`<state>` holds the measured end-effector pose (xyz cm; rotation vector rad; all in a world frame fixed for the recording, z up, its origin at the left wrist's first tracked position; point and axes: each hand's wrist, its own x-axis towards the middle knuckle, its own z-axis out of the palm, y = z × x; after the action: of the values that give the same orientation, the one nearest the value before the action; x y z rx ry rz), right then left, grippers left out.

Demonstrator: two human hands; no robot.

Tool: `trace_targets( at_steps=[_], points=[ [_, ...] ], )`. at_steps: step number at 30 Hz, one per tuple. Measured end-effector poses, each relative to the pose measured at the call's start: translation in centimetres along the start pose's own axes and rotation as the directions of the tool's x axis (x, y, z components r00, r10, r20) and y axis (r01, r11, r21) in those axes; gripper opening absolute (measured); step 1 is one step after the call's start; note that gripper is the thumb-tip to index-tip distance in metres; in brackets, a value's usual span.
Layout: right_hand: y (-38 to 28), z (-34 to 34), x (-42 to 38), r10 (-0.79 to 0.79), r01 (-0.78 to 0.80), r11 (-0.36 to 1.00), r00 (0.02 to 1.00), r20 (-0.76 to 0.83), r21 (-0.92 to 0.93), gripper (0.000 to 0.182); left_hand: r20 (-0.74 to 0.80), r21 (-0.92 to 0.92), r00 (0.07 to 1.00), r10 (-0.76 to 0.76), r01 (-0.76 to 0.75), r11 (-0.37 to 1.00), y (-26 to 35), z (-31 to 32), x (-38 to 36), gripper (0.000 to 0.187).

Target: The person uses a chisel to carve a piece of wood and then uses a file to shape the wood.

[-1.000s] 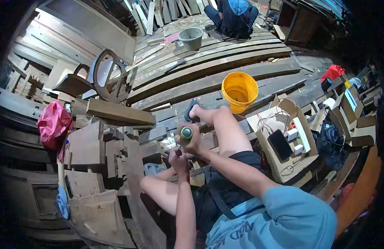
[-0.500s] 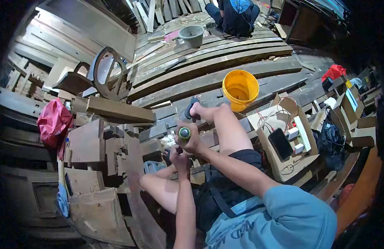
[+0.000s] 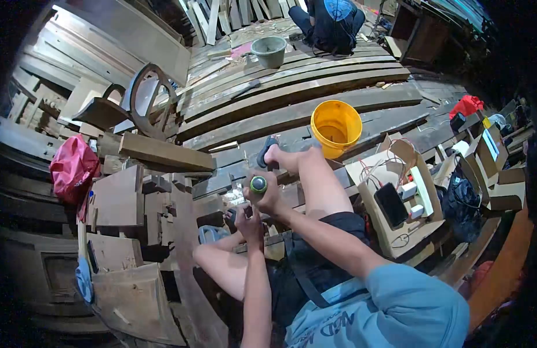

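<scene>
My right hand is wrapped round a tool with a round, green-rimmed end that faces up toward me. The rest of this tool is hidden under my fingers, so its kind does not show. Just below and to the left, my left hand is closed, with its fingers curled close to the underside of the tool. What it grips, if anything, is hidden. Both hands are between my bent knees, above the wooden planks.
A yellow bucket stands beyond my knee. To the right, a cardboard box holds a phone, cables and a power strip. Wooden panels and a pink bag are at left. Another person sits at the back near a grey bucket.
My hands and the tool stay in nearly the same place, with the same grip. The surroundings shift only slightly as the head view moves.
</scene>
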<state>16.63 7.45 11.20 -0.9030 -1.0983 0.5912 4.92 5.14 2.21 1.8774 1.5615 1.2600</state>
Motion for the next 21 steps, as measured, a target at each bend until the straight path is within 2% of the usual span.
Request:
trace_targets(
  at_steps=[4,5,6,7,8,10,12,13,14,15,16,17,18,20,21],
  points=[
    [-0.5,0.0,-0.1,-0.013,0.013,1.0,1.0,0.008,-0.017,0.027,-0.013,-0.008,0.998,0.054,-0.054,0.999,-0.1,-0.3,0.3,0.013],
    [-0.6,0.0,-0.2,0.004,-0.004,1.0,1.0,-0.017,-0.021,0.026,0.017,-0.129,0.996,-0.084,0.086,0.988,0.3,-0.2,0.2,0.01],
    [-0.8,-0.1,0.1,0.011,-0.012,1.0,0.999,-0.044,-0.026,0.025,0.016,-0.133,0.997,-0.08,0.082,0.988,0.9,-0.3,0.2,0.01],
    [-1.2,-0.5,0.2,0.03,-0.031,0.993,0.999,-0.012,-0.112,0.013,0.004,-0.141,0.995,-0.103,0.103,0.985,1.3,-0.4,0.4,0.009],
    [-1.5,-0.5,0.2,0.027,-0.028,0.994,1.0,-0.015,-0.109,0.013,-0.005,-0.143,0.992,-0.128,0.126,0.982,1.5,-0.6,0.4,0.009],
    [-1.8,-0.4,0.2,-0.047,0.048,0.999,0.998,0.049,-0.024,0.013,0.017,-0.141,0.998,-0.068,0.07,0.988,0.1,-0.3,0.2,0.011],
    [-1.4,-0.3,0.0,-0.048,0.051,0.997,0.997,0.058,-0.051,0.014,0.07,-0.114,0.993,-0.097,0.105,0.988,-1.8,0.1,-0.4,0.012],
    [-1.0,-0.1,0.2,-0.053,0.053,0.997,0.999,0.013,-0.059,0.015,0.086,-0.23,0.953,-0.292,0.304,0.925,1.6,-0.5,0.1,0.011],
    [-0.6,0.0,0.3,-0.056,0.054,0.996,0.998,-0.031,-0.064,0.016,0.085,-0.23,0.954,-0.289,0.301,0.926,1.3,-0.6,0.2,0.011],
    [-1.0,-0.3,0.4,-0.053,0.052,0.998,0.998,-0.016,-0.047,0.017,0.045,-0.022,0.997,-0.055,0.056,0.998,0.7,-0.9,0.3,0.011],
    [-1.0,-0.3,0.6,-0.056,0.055,0.997,0.998,-0.018,-0.044,0.017,0.056,0.191,0.981,0.184,-0.192,0.963,0.1,-0.9,0.4,0.011],
    [-1.1,-0.4,0.6,-0.063,0.063,0.997,0.998,-0.012,-0.045,0.016,0.046,0.022,0.998,0.034,-0.035,0.999,-0.4,-0.5,0.3,0.012],
    [-1.1,-0.4,0.5,-0.067,0.067,0.997,0.998,-0.006,-0.047,0.016,0.048,0.023,0.998,0.033,-0.034,0.999,-0.1,-0.5,0.2,0.012],
    [-1.1,-0.6,0.6,-0.088,0.087,0.995,0.996,-0.015,-0.048,0.017,0.029,-0.128,1.0,-0.008,0.012,0.992,0.3,-0.2,0.3,0.013],
    [-1.3,-0.9,0.7,-0.019,0.019,1.0,1.0,0.002,-0.002,0.02,0.048,-0.069,0.998,-0.046,0.049,0.996,1.8,-0.9,0.4,0.013]
  ],
)
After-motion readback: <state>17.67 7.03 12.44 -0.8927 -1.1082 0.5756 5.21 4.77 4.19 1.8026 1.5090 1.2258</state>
